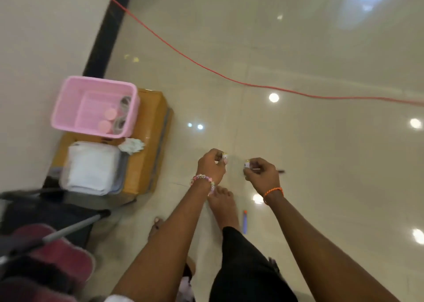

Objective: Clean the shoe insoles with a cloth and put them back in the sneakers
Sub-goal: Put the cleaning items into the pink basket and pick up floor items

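Note:
No sneakers or insoles are in view. My left hand (211,166) and my right hand (261,175) are held out side by side above the glossy floor, fingers curled. Each pinches a small pale object, the left one (225,156) and the right one (247,164); blur hides what they are. A crumpled pale cloth (132,146) lies on a cardboard box (149,164) to the left. Beside it is a stack of folded white cloths (91,167).
A pink basket (68,109) holding pink lids stands on the box. A red cable (206,69) runs across the floor. A blue pen-like item (245,221) lies by my bare foot (222,205). A maroon cushion and a grey bar (68,230) fill the bottom left.

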